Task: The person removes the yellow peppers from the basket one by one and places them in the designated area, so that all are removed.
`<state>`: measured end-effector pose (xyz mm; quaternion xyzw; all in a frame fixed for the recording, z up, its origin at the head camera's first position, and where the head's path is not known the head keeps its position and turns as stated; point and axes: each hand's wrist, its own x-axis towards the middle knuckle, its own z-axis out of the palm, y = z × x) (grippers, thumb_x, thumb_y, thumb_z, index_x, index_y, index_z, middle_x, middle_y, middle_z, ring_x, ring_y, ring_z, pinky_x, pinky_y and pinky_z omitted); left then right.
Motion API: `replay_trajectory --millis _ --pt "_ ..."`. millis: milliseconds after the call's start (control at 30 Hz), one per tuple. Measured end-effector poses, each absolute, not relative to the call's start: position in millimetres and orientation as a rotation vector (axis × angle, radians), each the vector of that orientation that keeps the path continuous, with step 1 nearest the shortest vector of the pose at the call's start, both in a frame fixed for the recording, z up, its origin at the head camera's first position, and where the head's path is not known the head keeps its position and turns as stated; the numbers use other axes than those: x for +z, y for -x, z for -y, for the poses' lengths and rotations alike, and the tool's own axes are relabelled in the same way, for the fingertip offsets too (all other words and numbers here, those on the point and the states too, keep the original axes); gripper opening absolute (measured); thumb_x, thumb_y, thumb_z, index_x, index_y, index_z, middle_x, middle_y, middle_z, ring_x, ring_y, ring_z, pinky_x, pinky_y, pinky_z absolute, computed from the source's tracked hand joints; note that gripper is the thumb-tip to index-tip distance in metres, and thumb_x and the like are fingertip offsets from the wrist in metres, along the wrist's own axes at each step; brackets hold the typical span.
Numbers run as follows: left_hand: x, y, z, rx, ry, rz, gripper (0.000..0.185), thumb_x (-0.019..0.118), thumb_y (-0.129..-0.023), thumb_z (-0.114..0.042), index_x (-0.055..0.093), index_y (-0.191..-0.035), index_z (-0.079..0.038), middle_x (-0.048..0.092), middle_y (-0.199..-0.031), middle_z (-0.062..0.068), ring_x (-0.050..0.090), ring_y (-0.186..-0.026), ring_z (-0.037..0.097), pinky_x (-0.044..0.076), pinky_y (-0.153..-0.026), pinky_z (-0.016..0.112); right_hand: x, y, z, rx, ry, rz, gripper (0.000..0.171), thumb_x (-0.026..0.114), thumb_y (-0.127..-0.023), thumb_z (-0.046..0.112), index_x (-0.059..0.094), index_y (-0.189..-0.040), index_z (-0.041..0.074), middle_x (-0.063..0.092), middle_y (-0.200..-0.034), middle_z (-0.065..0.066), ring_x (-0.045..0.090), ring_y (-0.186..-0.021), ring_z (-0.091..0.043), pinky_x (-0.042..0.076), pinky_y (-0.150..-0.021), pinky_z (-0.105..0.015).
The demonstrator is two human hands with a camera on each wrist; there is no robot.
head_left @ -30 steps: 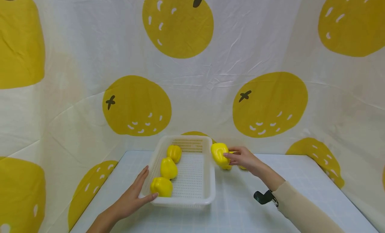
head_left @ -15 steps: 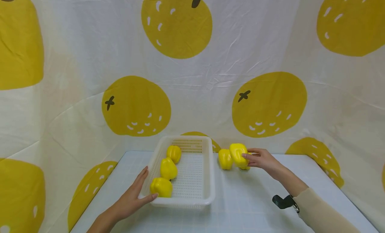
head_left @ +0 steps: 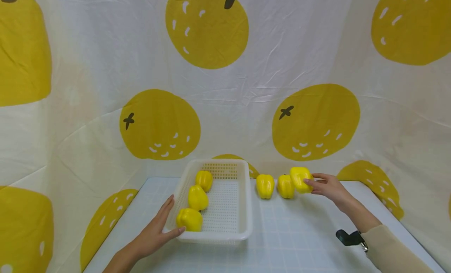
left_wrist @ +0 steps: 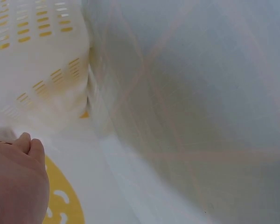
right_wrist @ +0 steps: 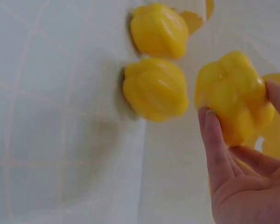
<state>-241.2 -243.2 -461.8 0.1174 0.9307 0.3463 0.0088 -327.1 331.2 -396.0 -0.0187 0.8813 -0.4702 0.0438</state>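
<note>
- Six yellow peppers are in sight: three lie in a row along the left side of the white basket (head_left: 243,210), and three are out on the table (head_left: 299,241) to its right.
- The right hand (head_left: 329,185) holds the outermost pepper (head_left: 300,179) at the right end of that outside row, fingers (right_wrist: 213,144) and thumb curled round it from the side. It sits a little higher than its neighbours, so I judge it is carried just above the surface rather than resting; the wrist view does not settle whether it touches the cloth.
- The middle pepper (head_left: 285,186) and the pepper nearest the basket (head_left: 265,185) stand on the table, close together but apart, in a line running away from the basket wall. The held one hangs just beside the middle one, which suggests a row kept tidy.
- The left hand (head_left: 155,232) lies against the near left corner of the basket, fingers straight and relaxed along the wall, thumb on the front rim. It grips nothing; it looks placed there to steady the basket.
- The nearest basket pepper (head_left: 189,219) is just inside the corner the left hand touches.
- A cloth printed with big yellow fruit hangs behind and at both sides.
</note>
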Motion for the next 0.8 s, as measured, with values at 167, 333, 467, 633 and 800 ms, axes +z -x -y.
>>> replay_trajectory --millis 167,333,467,633,800 --pt "-461.1 240.7 243.7 1.089 -0.378 -2.906 0.105 0.066 -0.092 -0.062 0.010 -0.165 -0.011 0.002 -0.173 0.005 0.014 -0.156 0.039 0.019 -0.117 0.071 -401.3 332.0 -343.6 -1.376 -0.048 -2.751 0.101 0.060 -0.096 0.061 0.023 -0.154 -0.013 0.043 -0.147 -0.040 0.070 -0.103 -0.030 0.041 -0.108 -0.065" --pt "-461.0 240.5 243.7 1.092 -0.384 -2.904 0.105 0.066 -0.092 -0.062 0.009 -0.166 -0.012 0.001 -0.173 0.005 0.013 -0.156 0.039 0.019 -0.117 0.071 -410.0 336.7 -351.7 -1.338 -0.092 -2.803 0.103 0.060 -0.095 0.064 0.023 -0.154 -0.013 0.042 -0.146 -0.041 0.068 -0.103 -0.033 0.042 -0.105 -0.066" --pt "-460.8 240.4 243.9 1.090 -0.375 -2.899 0.105 0.066 -0.092 -0.062 0.009 -0.166 -0.013 0.001 -0.173 0.004 0.013 -0.156 0.039 0.019 -0.117 0.071 -419.4 343.8 -356.0 -1.309 -0.143 -2.857 0.106 0.062 -0.093 0.066 0.025 -0.153 -0.013 0.045 -0.141 -0.041 0.066 -0.108 -0.043 0.046 -0.102 -0.064" --pt "-461.7 240.5 243.9 1.099 -0.371 -2.899 0.106 0.066 -0.091 -0.062 0.010 -0.166 -0.012 0.001 -0.173 0.005 0.013 -0.156 0.039 0.019 -0.117 0.071 -433.9 355.3 -359.4 -1.276 -0.215 -2.932 0.101 0.064 -0.094 0.061 0.027 -0.152 -0.012 0.046 -0.137 -0.041 0.065 -0.104 -0.042 0.053 -0.094 -0.056" --pt "-463.0 241.4 243.7 1.097 -0.368 -2.901 0.106 0.066 -0.091 -0.063 0.010 -0.166 -0.014 0.000 -0.173 0.004 0.013 -0.156 0.040 0.020 -0.117 0.071 -447.5 365.3 -358.2 -1.220 -0.264 -3.008 0.094 0.067 -0.095 0.052 0.027 -0.151 -0.013 0.044 -0.138 -0.043 0.054 -0.116 -0.050 0.051 -0.097 -0.059"
